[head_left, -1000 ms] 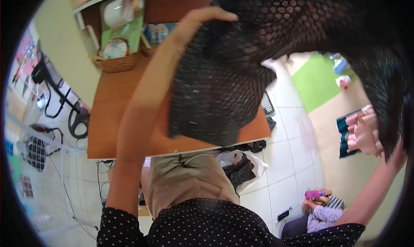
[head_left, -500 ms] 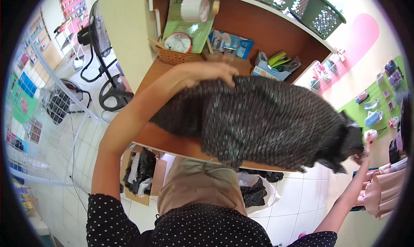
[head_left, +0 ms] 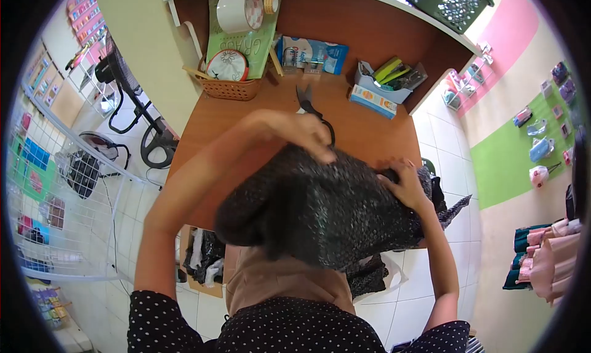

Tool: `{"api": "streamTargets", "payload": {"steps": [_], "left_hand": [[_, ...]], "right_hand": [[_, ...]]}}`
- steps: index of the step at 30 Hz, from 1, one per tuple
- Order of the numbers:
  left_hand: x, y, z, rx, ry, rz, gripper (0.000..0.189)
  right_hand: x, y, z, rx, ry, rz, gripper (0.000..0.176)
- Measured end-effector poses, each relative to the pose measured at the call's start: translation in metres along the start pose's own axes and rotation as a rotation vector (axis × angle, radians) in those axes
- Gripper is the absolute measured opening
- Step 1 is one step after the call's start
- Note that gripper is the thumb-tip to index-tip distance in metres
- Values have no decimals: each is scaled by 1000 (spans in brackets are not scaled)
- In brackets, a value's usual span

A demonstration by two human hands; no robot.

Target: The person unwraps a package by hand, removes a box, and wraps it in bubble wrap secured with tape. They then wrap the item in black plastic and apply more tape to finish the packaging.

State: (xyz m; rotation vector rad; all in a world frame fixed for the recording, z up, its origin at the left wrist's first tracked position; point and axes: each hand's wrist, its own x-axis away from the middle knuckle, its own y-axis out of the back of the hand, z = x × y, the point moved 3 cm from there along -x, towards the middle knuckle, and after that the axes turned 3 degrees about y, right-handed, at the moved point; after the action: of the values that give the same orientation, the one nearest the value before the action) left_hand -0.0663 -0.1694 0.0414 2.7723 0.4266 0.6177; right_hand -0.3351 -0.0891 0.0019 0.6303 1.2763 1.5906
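A bundle of black bubble wrap (head_left: 345, 205) is held over the front of the brown desk (head_left: 363, 128), its folds hanging past the desk's near edge. My left hand (head_left: 301, 134) grips its upper edge, fingers closed and slightly blurred by motion. On the right part of the same wrap sits my right hand (head_left: 403, 183), its fingers bent over the material. Whatever may lie inside the folds is hidden. Just behind my left hand, black scissors (head_left: 314, 106) lie on the desk.
A brown woven basket (head_left: 231, 89) stands at the desk's back left, and a blue box of tools (head_left: 388, 85) at the back right. On the floor are a cardboard box (head_left: 197, 285) and a white bag (head_left: 394, 276). A white wire rack (head_left: 61, 230) stands left.
My right hand has come in from far right and now rests on the wrap, which is bunched shorter and nearer my body. The scissors have come into view.
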Motion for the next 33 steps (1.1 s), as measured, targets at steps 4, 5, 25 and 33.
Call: {"api": "streamTargets", "payload": {"steps": [4, 5, 25, 33], "left_hand": [[53, -3, 38, -95, 250, -52, 25], [50, -5, 48, 84, 68, -53, 33], [11, -137, 38, -781, -53, -659, 64], [-20, -56, 40, -735, 157, -887, 48]], "right_hand": [[13, 14, -28, -298, -213, -180, 31], [9, 22, -30, -200, -303, -147, 33], [-127, 3, -57, 439, -234, -160, 45], [-38, -32, 2, -779, -285, -608, 51]]}}
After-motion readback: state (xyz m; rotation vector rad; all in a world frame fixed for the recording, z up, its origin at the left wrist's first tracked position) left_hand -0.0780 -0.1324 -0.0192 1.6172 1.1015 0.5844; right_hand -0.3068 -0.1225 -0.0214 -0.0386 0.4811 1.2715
